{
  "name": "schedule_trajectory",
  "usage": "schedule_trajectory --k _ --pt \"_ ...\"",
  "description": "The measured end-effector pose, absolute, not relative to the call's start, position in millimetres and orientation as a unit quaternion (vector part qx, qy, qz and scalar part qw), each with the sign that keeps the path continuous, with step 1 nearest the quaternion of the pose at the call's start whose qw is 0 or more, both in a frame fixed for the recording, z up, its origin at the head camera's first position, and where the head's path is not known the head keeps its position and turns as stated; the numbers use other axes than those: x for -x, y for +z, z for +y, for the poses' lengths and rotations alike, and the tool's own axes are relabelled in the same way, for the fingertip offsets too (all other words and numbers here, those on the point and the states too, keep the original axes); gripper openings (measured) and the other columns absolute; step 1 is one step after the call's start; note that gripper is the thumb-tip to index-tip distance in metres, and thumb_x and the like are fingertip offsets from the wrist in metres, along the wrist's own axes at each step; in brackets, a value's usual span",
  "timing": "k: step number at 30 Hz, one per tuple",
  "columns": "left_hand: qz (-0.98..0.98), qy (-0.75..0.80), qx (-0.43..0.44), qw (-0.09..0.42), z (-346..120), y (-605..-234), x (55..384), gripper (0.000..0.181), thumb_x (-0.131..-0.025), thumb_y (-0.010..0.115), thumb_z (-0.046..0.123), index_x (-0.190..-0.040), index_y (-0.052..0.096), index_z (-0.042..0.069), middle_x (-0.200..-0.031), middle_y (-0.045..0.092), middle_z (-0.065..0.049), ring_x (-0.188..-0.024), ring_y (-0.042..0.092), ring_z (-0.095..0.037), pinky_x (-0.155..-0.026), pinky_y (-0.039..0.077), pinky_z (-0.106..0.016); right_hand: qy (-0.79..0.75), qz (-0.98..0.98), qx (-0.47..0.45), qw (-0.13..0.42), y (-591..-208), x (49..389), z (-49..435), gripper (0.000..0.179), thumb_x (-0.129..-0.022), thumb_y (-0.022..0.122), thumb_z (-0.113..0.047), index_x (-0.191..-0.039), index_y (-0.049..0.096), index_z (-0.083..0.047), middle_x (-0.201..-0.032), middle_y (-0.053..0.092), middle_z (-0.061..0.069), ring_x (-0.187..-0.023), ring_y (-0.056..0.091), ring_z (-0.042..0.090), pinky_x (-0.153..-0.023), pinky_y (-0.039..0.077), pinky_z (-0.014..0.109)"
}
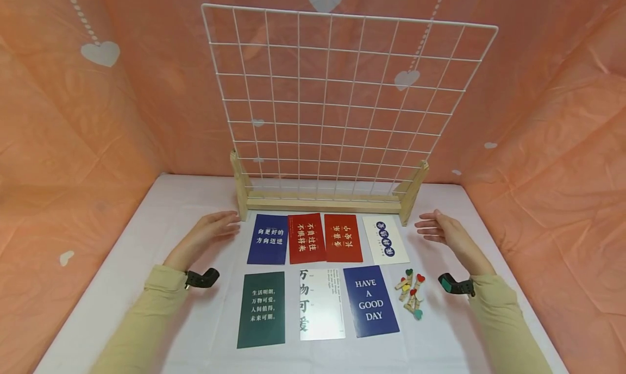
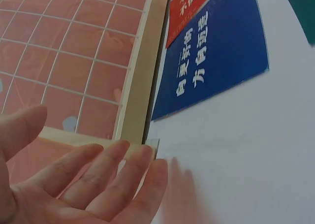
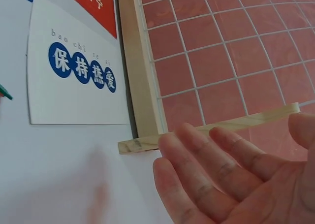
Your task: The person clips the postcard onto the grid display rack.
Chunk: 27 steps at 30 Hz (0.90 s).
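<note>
My left hand (image 1: pixel 207 234) hovers beside the left foot of a wooden stand (image 1: pixel 323 204), fingers loosely extended and holding nothing. On the other side my right hand (image 1: pixel 449 234) is near the stand's right foot, its fingers also relaxed. Both wrist views show the palms with nothing in them; whether the left fingertips touch the wood, I cannot tell. A white wire grid (image 1: pixel 337 91) rises from the stand. Closest to the left hand lies a blue card (image 1: pixel 268 254) with white characters. A white card (image 3: pixel 78 103) with blue dots is closest to the right hand.
Two red cards (image 1: pixel 306 222) lie between those cards. In front are a green card (image 1: pixel 261 333), a glossy white card (image 1: pixel 323 309) and a blue "HAVE A GOOD DAY" card (image 1: pixel 386 325). Several small wooden clips (image 1: pixel 411 295) with coloured hearts are piled at right. Orange cloth (image 1: pixel 73 145) surrounds the table.
</note>
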<state>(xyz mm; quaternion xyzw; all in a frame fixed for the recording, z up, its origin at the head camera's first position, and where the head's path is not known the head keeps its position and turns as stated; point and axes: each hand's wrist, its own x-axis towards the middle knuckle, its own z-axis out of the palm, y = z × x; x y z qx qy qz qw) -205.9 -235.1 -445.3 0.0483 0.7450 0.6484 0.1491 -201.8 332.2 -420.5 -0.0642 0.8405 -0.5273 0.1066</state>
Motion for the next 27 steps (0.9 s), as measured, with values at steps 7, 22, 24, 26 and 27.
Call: schedule_trajectory --k 7,22,24,26,27 --pt "0.736 0.658 -0.042 0.153 -224.9 -451.5 205.1 0.052 -0.103 0.045 0.02 -0.139 0.033 -0.015 -0.139 0.038 -0.033 -0.127 0.041 -0.043 -0.104 0.037 -0.048 -0.535 0.833 0.074 0.119 -431.4 201.4 328.5 0.071 -0.104 0.022 -0.048 -0.135 0.039 0.014 -0.126 0.051 0.035 -0.114 0.054 0.043 -0.093 0.049 0.04" --pt "0.718 0.68 -0.014 0.147 -207.9 -459.5 212.1 0.053 -0.101 0.05 0.018 -0.139 0.032 -0.014 -0.139 0.039 -0.031 -0.127 0.042 -0.04 -0.107 0.036 -0.044 -0.534 0.832 0.066 0.135 -436.6 197.3 324.6 0.068 -0.104 0.022 -0.046 -0.136 0.039 0.012 -0.127 0.053 0.031 -0.116 0.053 0.043 -0.095 0.047 0.045" --pt "0.718 0.681 -0.008 0.146 -205.8 -460.0 214.0 0.051 -0.101 0.05 0.017 -0.137 0.034 -0.014 -0.138 0.041 -0.032 -0.126 0.043 -0.04 -0.107 0.036 -0.044 -0.541 0.827 0.067 0.139 -437.0 196.5 324.3 0.065 -0.105 0.022 -0.043 -0.136 0.039 0.012 -0.128 0.052 0.032 -0.116 0.052 0.044 -0.096 0.046 0.047" --pt "0.723 0.676 -0.007 0.146 -204.0 -460.9 216.1 0.052 -0.101 0.05 0.018 -0.137 0.035 -0.015 -0.137 0.041 -0.032 -0.125 0.043 -0.04 -0.106 0.037 -0.044 -0.541 0.826 0.07 0.143 -437.4 195.5 324.5 0.065 -0.105 0.021 -0.043 -0.137 0.039 0.012 -0.129 0.051 0.032 -0.116 0.052 0.045 -0.096 0.045 0.05" --pt "0.724 0.674 -0.004 0.145 -203.2 -461.2 217.0 0.052 -0.101 0.051 0.019 -0.136 0.036 -0.016 -0.136 0.042 -0.032 -0.125 0.044 -0.04 -0.106 0.037 -0.044 -0.543 0.824 0.069 0.145 -437.6 195.0 324.4 0.065 -0.105 0.022 -0.043 -0.137 0.039 0.011 -0.129 0.05 0.032 -0.117 0.051 0.045 -0.097 0.044 0.051"
